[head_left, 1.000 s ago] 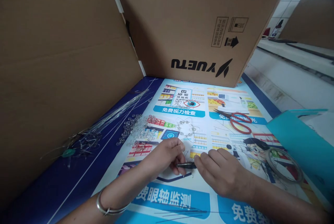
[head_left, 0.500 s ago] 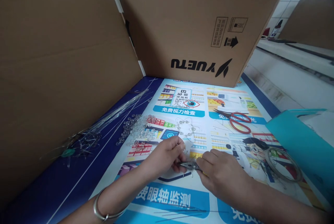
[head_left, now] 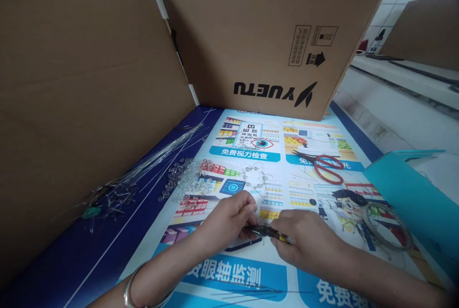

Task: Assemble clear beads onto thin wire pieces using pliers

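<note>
My right hand (head_left: pixel 308 241) grips small pliers (head_left: pixel 267 231), handles mostly hidden in my palm. My left hand (head_left: pixel 229 217) fingers pinch something at the tip, too tiny to tell.

The pliers (head_left: pixel 263 230) look like dark metal with a bit of shine, and the thin wires (head_left: pixel 158 155) are shiny metal too. The beads (head_left: pixel 191 181) look like clear glass or plastic, and the poster (head_left: pixel 251 269) under them is smooth and glossy. The boxes (head_left: pixel 258 26) are brown, matt cardboard, and the scissors (head_left: pixel 324 164) have red plastic handles.
</note>
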Demonstrator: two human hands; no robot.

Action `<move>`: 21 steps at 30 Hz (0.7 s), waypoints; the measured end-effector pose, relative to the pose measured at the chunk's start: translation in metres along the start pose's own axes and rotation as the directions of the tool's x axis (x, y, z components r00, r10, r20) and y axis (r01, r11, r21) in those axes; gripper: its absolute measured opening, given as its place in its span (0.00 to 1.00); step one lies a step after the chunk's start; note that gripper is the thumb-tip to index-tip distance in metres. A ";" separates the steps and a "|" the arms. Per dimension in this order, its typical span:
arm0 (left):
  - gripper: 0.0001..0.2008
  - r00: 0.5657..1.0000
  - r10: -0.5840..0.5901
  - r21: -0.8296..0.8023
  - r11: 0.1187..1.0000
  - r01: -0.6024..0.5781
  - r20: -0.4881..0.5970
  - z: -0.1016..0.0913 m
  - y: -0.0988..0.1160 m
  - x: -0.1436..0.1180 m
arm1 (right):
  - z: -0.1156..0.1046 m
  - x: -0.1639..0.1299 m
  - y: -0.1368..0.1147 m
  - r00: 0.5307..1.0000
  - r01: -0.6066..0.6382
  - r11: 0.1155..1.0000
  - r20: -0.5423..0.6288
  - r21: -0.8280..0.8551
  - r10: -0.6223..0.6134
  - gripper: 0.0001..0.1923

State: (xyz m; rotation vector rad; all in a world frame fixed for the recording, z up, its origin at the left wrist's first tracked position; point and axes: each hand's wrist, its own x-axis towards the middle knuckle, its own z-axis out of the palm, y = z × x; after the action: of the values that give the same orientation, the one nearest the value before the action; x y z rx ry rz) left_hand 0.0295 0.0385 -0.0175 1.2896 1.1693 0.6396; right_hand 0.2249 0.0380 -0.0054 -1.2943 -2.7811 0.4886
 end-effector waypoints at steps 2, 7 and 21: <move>0.12 1.000 0.011 0.023 1.000 -0.011 0.002 0.000 0.000 0.000 | 0.001 0.000 0.000 1.000 0.005 1.000 -0.005 -0.010 -0.005 0.07; 0.09 0.995 0.098 0.105 0.990 -0.094 -0.030 -0.005 -0.001 0.004 | -0.008 -0.004 0.005 0.999 0.037 0.998 -0.004 0.053 -0.036 0.07; 0.09 0.969 0.178 0.125 0.979 -0.158 -0.170 -0.011 -0.005 0.013 | -0.013 0.005 0.026 0.990 -0.105 0.937 -0.055 0.334 0.130 0.07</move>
State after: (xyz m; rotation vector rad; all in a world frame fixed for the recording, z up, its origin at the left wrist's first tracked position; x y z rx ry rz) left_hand 0.0223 0.0529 -0.0247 1.4599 1.2660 0.8400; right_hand 0.2432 0.0606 -0.0016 -1.3688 -2.4322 0.8503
